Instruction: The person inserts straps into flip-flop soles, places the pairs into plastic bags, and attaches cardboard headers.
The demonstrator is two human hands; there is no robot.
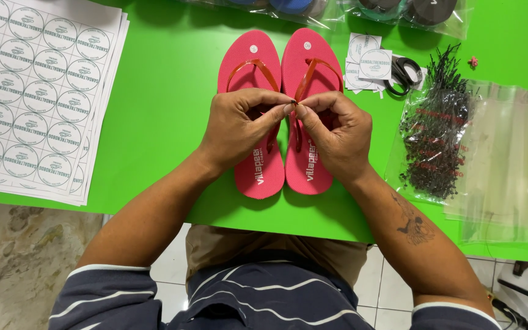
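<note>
The pair of pink flip-flops (279,110) lies sole-down in the middle of the green surface (166,110), the two touching along their inner edges. Their long axes run from 12 to 6 o'clock: the heels, each with a small round sticker, point to 12, and the toes point to 6, toward the person. The orange-red straps (258,66) arch over the upper halves.

Both hands meet over the seam between the two sandals. The left hand (239,125) and the right hand (331,131) are each closed narrow, thumb and forefinger pinched together on something small and dark where the inner straps come near each other; what the tiny piece is cannot be told. To do this well, it seems best to keep the fingertips close, hold both straps level so the pair stays aligned, and avoid dragging one sandal out of line.

At 3 o'clock lies a clear bag of black plastic ties (435,134), with more clear bags (508,159) beyond. At 1 o'clock sit cut round labels (371,64) and black scissors (406,73). At 9 o'clock, well apart, lies a stack of label sheets (35,91).
</note>
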